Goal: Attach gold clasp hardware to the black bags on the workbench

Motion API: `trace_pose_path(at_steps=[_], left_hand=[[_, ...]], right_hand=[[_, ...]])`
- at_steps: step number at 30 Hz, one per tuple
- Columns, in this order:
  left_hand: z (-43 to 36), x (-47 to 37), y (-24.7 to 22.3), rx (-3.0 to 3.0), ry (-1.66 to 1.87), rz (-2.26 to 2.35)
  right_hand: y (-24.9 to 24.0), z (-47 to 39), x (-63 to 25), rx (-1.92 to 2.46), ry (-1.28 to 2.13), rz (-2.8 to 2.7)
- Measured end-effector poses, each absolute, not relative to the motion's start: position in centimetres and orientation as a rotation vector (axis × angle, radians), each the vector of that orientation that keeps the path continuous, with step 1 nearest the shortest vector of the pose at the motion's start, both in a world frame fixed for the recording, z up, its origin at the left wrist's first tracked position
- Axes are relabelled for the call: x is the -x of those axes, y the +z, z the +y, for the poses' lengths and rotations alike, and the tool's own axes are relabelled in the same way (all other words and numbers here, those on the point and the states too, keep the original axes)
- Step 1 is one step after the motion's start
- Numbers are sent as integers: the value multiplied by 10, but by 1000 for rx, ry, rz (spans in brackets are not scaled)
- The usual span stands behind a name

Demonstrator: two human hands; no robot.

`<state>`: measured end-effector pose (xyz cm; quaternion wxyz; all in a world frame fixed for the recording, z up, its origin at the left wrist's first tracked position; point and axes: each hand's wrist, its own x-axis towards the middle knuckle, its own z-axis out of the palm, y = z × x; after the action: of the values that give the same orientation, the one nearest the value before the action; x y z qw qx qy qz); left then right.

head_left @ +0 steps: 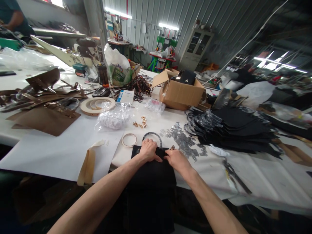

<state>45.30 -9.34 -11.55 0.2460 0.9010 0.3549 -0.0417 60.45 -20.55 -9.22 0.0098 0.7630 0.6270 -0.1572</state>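
Observation:
A black bag panel lies before me at the table's edge, its lower part hanging down in shadow. Its curved handle, wrapped in clear film, arches beyond the top edge. My left hand rests across the panel's upper part beside the handle, fingers curled over it and thumb pointing right. At the upper right corner, my right hand is closed in a pinch. A small brownish tip shows just above its fingers; what they hold is mostly hidden. A tape roll lies left of the handle.
Grey metal plates lie scattered right of the panel, with gold fittings beyond. Stacked black bag pieces and pliers are at right. Farther back stand a cardboard box, large tape rolls and brown leather pieces.

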Motion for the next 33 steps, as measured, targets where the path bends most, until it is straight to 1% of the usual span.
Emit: trace_pose_path(at_steps=[6, 11, 16, 18, 22, 24, 26, 28, 29, 31, 33], left_hand=[[-94, -451, -126, -2488, 1, 918], [-96, -449, -132, -2499, 106, 857], [-97, -444, -132, -2498, 247, 780], [-97, -442, -128, -2480, 366, 741], [-105, -433, -105, -2463, 581, 621], [-121, -422, -88, -2474, 702, 571], [-146, -409, -73, -2459, 926, 542], [-178, -395, -62, -2358, 1196, 501], [-196, -389, -58, -2278, 1181, 471], [-230, -382, -51, -2093, 984, 479], [-258, -378, -45, -1878, 861, 439]], right_hand=[[-93, -197, -612, -2434, -538, 1929], [-99, -206, -615, -2680, -647, 1838], [-101, -215, -609, -2865, -517, 1813], [-99, -224, -605, -3021, -489, 1837], [-86, -251, -589, -3319, -768, 1847], [-76, -268, -577, -3430, -792, 1901], [-62, -285, -566, -3514, -571, 1992], [-43, -301, -555, -3517, -180, 2112], [-32, -309, -550, -3488, 52, 2170], [-7, -322, -540, -3392, 486, 2245], [20, -335, -527, -3253, 788, 2311]])
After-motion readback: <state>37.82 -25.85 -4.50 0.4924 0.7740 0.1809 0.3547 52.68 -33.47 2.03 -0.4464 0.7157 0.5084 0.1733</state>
